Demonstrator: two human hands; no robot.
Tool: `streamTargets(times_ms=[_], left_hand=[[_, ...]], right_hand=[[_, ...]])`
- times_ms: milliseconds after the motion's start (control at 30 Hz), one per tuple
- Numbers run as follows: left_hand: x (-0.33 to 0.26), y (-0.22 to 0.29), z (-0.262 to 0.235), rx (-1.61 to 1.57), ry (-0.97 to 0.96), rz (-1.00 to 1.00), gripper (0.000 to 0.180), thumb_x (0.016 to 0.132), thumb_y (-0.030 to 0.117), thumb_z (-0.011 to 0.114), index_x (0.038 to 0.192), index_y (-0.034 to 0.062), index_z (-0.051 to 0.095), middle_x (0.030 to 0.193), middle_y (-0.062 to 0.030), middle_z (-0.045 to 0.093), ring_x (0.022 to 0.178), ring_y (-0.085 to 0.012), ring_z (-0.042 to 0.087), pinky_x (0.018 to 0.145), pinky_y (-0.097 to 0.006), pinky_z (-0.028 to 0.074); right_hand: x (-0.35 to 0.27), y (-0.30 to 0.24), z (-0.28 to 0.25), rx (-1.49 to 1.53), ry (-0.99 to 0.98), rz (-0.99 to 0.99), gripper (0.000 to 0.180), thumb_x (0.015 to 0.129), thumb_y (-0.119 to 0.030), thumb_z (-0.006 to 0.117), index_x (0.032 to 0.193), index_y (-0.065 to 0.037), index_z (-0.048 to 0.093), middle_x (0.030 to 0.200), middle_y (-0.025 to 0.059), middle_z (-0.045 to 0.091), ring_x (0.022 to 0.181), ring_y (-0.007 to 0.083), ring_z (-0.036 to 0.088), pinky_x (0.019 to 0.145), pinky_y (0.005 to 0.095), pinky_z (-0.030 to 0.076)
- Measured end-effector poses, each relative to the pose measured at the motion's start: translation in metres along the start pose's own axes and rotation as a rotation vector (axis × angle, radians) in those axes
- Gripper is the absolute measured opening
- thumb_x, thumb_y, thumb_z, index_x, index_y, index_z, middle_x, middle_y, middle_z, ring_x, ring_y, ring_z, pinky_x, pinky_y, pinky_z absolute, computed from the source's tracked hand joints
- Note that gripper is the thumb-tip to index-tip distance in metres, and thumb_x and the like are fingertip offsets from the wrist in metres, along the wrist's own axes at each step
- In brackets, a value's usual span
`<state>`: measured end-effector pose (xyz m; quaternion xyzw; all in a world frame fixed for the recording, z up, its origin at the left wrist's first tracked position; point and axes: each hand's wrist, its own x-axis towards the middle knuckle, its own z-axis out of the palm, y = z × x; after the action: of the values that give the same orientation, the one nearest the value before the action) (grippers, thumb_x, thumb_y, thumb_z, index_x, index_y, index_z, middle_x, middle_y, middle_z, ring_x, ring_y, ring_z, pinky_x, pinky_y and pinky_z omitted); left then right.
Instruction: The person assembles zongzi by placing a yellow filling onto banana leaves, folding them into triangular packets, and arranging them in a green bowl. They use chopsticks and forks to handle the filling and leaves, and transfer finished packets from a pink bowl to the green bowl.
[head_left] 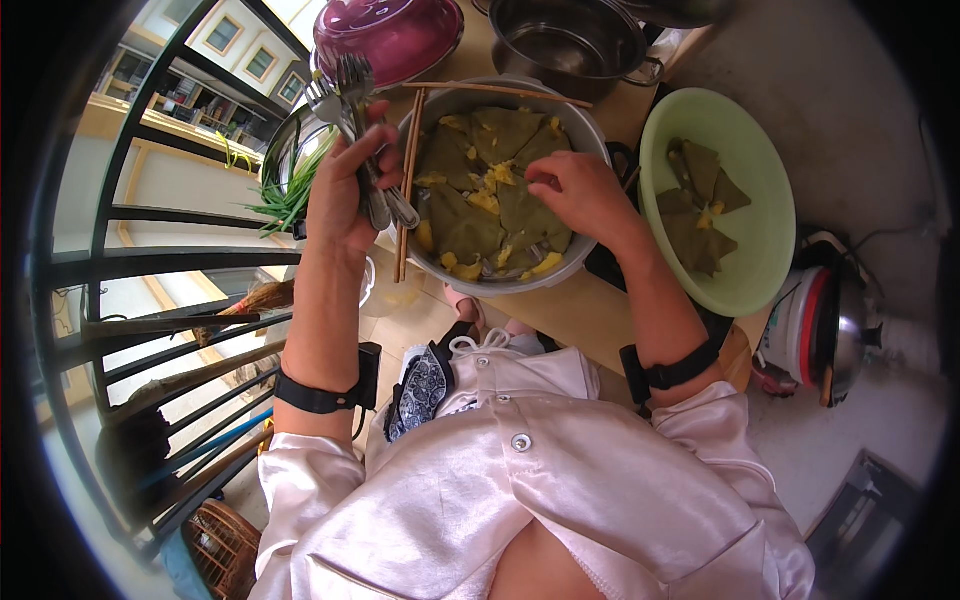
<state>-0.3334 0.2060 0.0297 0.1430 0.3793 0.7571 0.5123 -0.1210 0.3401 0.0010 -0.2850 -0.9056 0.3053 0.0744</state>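
Note:
My left hand (350,180) is closed around several metal forks (350,110), tines pointing up and handles hanging below the fingers. It is beside the left rim of a wide grey metal pot (545,282). Flat olive-green wedges (487,135) fill the pot, with crumbly yellow bits (485,200) scattered over and between them. My right hand (580,195) hovers over the pot's right side with fingers curled and tips pinched near the yellow bits. Whatever the fingertips hold is too small or hidden to make out. Wooden chopsticks (409,190) lie along the left and far rim.
A light green basin (770,200) with more olive-green wedges stands right of the pot. Behind are a magenta lidded pan (385,40) and a dark steel pot (565,40). Green onions (290,185) lie by the black railing (170,215) at left. An electric cooker (810,325) sits at right.

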Motion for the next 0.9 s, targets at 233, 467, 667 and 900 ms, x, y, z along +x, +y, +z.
streamTargets(times_ms=[233, 467, 667, 900], left_hand=[[0.001, -0.017, 0.011, -0.029, -0.043, -0.063, 0.027, 0.085, 0.004, 0.047, 0.112, 0.0029, 0.046, 0.081, -0.0065, 0.054, 0.065, -0.0127, 0.048, 0.052, -0.023, 0.041], [-0.008, -0.073, 0.064, 0.014, -0.048, 0.010, 0.025, 0.087, 0.007, 0.046, 0.112, 0.0071, 0.046, 0.096, -0.0083, 0.057, 0.080, -0.0169, 0.056, 0.070, -0.028, 0.047], [-0.028, -0.122, 0.126, 0.230, -0.229, -0.061, 0.018, 0.089, 0.007, 0.042, 0.106, 0.0072, 0.046, 0.106, -0.0078, 0.054, 0.092, -0.0123, 0.051, 0.079, -0.026, 0.042], [-0.063, -0.190, 0.201, 0.338, -0.517, -0.244, 0.014, 0.089, 0.006, 0.041, 0.102, 0.0061, 0.045, 0.105, -0.0064, 0.053, 0.090, -0.0106, 0.047, 0.083, -0.023, 0.037]], right_hand=[[-0.005, -0.017, 0.002, 0.403, 0.018, 0.061, 0.021, 0.080, -0.014, 0.059, 0.095, 0.000, 0.061, 0.084, 0.0070, 0.062, 0.076, 0.0143, 0.059, 0.068, 0.0248, 0.046], [-0.031, -0.046, 0.014, 0.918, 0.191, 0.009, 0.031, 0.081, -0.016, 0.056, 0.107, 0.001, 0.052, 0.093, 0.0106, 0.060, 0.081, 0.0154, 0.058, 0.072, 0.0269, 0.046], [-0.088, -0.032, -0.005, 0.597, 0.557, 0.067, 0.038, 0.075, -0.010, 0.055, 0.110, 0.001, 0.044, 0.100, 0.0193, 0.055, 0.090, 0.0332, 0.056, 0.074, 0.0368, 0.045], [-0.178, -0.003, -0.027, 0.525, 0.882, 0.271, 0.030, 0.078, -0.006, 0.047, 0.105, 0.001, 0.038, 0.097, 0.0236, 0.053, 0.083, 0.0411, 0.053, 0.067, 0.0461, 0.043]])
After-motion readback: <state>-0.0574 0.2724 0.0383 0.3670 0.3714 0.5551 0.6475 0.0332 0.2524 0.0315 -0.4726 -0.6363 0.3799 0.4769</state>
